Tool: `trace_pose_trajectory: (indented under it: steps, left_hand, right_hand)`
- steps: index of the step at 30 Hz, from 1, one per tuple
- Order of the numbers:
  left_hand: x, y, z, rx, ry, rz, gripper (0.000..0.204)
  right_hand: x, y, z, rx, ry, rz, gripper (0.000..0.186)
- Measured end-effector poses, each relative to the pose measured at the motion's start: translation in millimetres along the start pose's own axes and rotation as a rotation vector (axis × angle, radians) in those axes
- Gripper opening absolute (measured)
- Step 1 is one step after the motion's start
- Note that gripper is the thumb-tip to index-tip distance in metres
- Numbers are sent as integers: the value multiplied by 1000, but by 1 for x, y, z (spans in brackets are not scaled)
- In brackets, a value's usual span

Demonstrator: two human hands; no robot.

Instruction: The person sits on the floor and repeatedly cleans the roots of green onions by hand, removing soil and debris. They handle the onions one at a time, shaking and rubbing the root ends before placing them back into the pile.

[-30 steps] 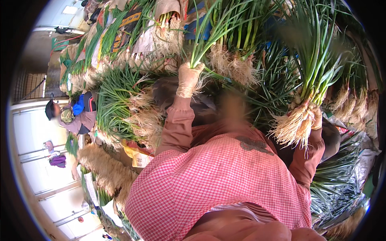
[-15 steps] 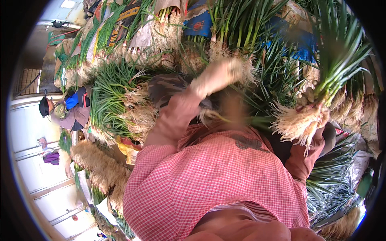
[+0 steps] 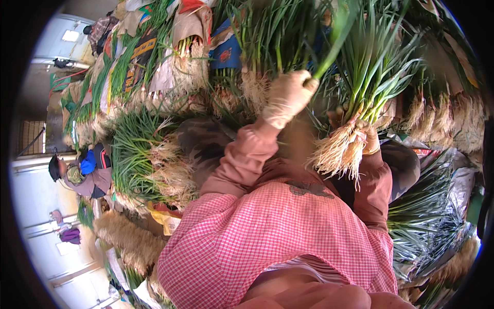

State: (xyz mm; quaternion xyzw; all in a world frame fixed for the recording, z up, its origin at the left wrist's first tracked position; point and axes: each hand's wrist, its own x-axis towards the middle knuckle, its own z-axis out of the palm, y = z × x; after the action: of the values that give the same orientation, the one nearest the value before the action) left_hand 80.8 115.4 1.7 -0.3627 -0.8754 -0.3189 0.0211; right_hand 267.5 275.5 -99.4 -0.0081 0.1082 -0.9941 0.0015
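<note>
Fingers of the left hand [image 3: 288, 97] are pinching a green stalk [image 3: 329, 56] at twelve o'clock, while the right hand [image 3: 366, 138] is clutching a rooted scallion bunch [image 3: 360, 98], seemingly sorting.

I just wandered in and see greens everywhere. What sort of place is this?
Probably a vegetable market or a produce sorting yard. Bundles of green onions with pale roots lie piled all around, the person's right hand grips one rooted bunch, and the gloved left hand pulls at a green stalk.
</note>
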Motion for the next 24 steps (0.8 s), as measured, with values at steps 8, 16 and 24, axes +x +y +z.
trace_pose_trajectory:
  steps: [8,16,24]
  left_hand:
    - [23,6,-51,-611,548,105,8]
    - [20,21,-114,-1086,54,-17,27]
    - [-15,6,70,-646,-376,-357,22]
  right_hand:
    - [15,14,41,-24,92,5,52]
    - [21,8,61,-25,-49,-92,50]
    - [4,23,4,-216,55,6,29]
